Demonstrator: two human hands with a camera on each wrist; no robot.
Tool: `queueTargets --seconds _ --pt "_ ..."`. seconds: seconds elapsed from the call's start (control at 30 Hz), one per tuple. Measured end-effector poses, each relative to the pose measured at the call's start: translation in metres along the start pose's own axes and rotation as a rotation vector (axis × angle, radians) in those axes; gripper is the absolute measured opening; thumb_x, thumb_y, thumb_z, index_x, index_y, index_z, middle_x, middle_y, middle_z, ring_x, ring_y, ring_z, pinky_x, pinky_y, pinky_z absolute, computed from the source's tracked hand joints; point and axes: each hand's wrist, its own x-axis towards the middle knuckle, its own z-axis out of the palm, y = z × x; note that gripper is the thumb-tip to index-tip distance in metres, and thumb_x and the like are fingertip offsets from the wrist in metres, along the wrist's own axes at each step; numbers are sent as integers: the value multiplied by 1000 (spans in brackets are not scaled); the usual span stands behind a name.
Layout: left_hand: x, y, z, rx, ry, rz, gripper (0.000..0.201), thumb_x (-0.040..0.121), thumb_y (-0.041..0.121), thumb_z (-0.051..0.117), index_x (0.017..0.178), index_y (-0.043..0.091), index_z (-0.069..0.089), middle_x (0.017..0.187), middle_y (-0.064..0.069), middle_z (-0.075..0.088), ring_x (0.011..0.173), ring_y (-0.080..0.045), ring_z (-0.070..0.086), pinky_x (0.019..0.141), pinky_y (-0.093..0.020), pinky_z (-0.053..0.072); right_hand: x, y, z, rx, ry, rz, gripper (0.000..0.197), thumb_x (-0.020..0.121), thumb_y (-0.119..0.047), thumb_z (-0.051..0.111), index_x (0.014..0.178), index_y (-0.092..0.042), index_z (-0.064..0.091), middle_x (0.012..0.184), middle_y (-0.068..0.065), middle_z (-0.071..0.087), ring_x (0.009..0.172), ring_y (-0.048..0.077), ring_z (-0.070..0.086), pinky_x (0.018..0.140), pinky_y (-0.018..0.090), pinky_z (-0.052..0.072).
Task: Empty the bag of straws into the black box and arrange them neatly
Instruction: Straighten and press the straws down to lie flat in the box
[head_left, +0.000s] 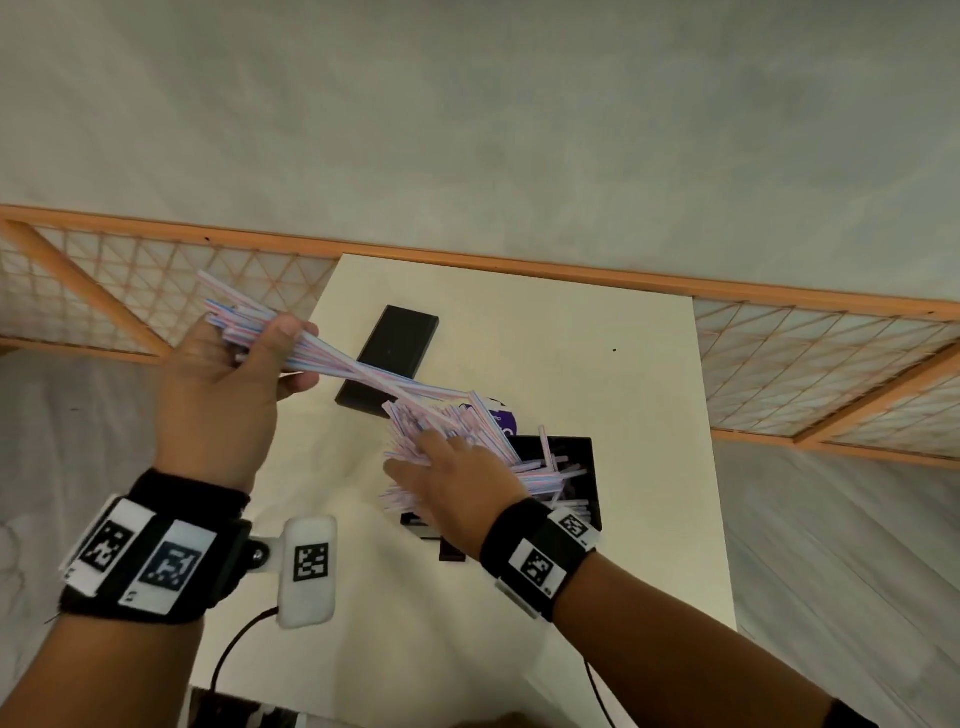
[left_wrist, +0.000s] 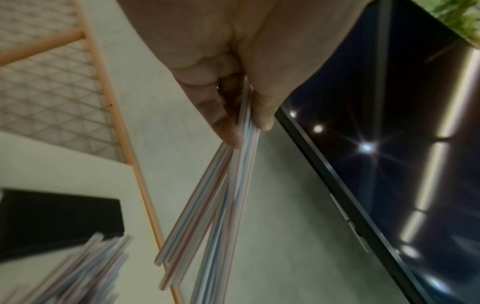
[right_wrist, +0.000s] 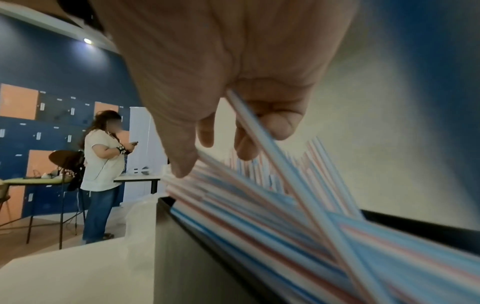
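My left hand (head_left: 291, 358) is raised over the table's left side and grips a bundle of striped straws (head_left: 337, 366) that slants down toward the box. The left wrist view shows its fingers (left_wrist: 223, 115) pinching those straws (left_wrist: 221, 195). The black box (head_left: 584, 467) sits near the table's middle, with a loose, crossed pile of straws (head_left: 452, 421) spilling over its left rim. My right hand (head_left: 431, 452) lies on that pile. In the right wrist view its fingers (right_wrist: 278, 125) curl round a straw (right_wrist: 275, 156) above the box wall (right_wrist: 197, 257).
The box's black lid (head_left: 389, 358) lies flat behind the pile, with the purple-printed bag (head_left: 501, 415) beside it. The white table (head_left: 623, 389) stands against a wooden lattice screen (head_left: 130, 291). A cable (head_left: 234, 649) hangs at the near edge. A person (right_wrist: 101, 164) stands far off.
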Motion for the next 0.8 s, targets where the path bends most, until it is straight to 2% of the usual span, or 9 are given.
queueTargets --seconds 0.13,0.27,0.33,0.37,0.5,0.6,0.67,0.73,0.8 --pt "-10 -24 15 -117 -23 -156 9 99 21 62 97 14 68 100 -10 74 85 -17 72 70 -23 60 -25 11 -3 19 112 -24 55 82 -43 73 133 -29 56 128 9 52 98 35 61 79 46 54" --pt "-32 -62 44 -208 18 -361 20 98 16 62 109 0 65 95 -11 74 79 -15 72 68 -23 59 -58 19 -11 -7 156 13 42 84 -38 62 124 -24 60 114 4 58 94 29 61 73 41 54" --pt "-43 -78 57 -227 41 -424 14 97 14 64 103 2 65 93 -11 74 79 -18 71 68 -25 60 -73 23 -12 8 150 27 31 89 -34 54 117 -22 62 105 3 61 92 29 62 73 44 54" --pt "-48 -84 62 -225 49 -445 13 97 15 65 102 3 66 94 -12 75 81 -20 72 70 -27 60 -81 25 -11 16 138 33 31 91 -34 52 119 -22 61 104 2 62 93 29 63 75 44 54" --pt "-63 -105 72 -199 60 -523 20 95 21 68 106 4 68 97 -14 76 87 -26 75 77 -40 61 -112 32 -2 104 167 103 53 91 -35 58 141 -27 47 106 -1 67 91 26 65 76 40 57" --pt "-73 -112 79 -152 48 -552 28 94 25 69 100 -2 65 75 -14 68 67 -26 64 71 -41 57 -123 40 9 151 205 154 69 92 -35 59 155 -29 31 116 -1 65 94 25 63 74 37 57" --pt "-79 -113 84 -116 49 -559 29 93 24 70 98 -4 63 70 -11 65 62 -24 60 71 -41 56 -125 42 16 181 226 188 77 93 -39 58 160 -33 19 120 -3 63 94 22 62 73 35 57" --pt "-83 -113 87 -90 49 -578 23 91 26 73 99 5 67 78 -7 74 68 -24 70 75 -42 60 -121 40 23 231 254 213 84 94 -42 59 161 -35 9 113 -5 63 88 19 59 68 34 56" --pt "-85 -111 89 -82 32 -590 19 89 27 74 102 13 70 89 -6 77 79 -27 75 79 -46 62 -114 36 30 270 299 220 82 96 -46 57 162 -34 8 115 -4 63 89 20 61 68 33 56"
